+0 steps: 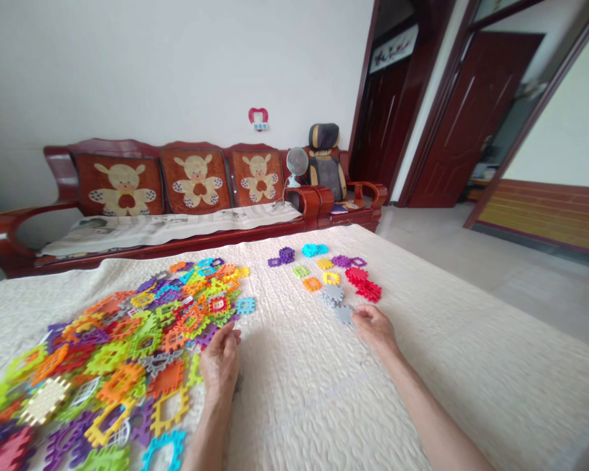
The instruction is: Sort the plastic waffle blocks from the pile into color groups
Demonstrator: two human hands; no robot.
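Observation:
My right hand [374,324] pinches the edge of a grey plastic piece [343,314], just below a small stack of grey pieces [332,295]. My left hand [220,350] rests at the right edge of a big mixed pile of coloured interlocking pieces [127,347]; its fingers are curled, and whatever they hold, if anything, is hidden. Beyond my right hand lie small groups by colour: red [368,290], purple [342,261], blue [314,250], dark purple [286,255], yellow [330,279], an orange piece [312,284] and a green one [300,271].
A quilted cream cover [285,392] lies under all the pieces. Behind it stand a wooden sofa [196,233] with bear cushions [199,180], a small fan [297,161] and a chair with a massage cushion [328,173]. Doorways open at the right.

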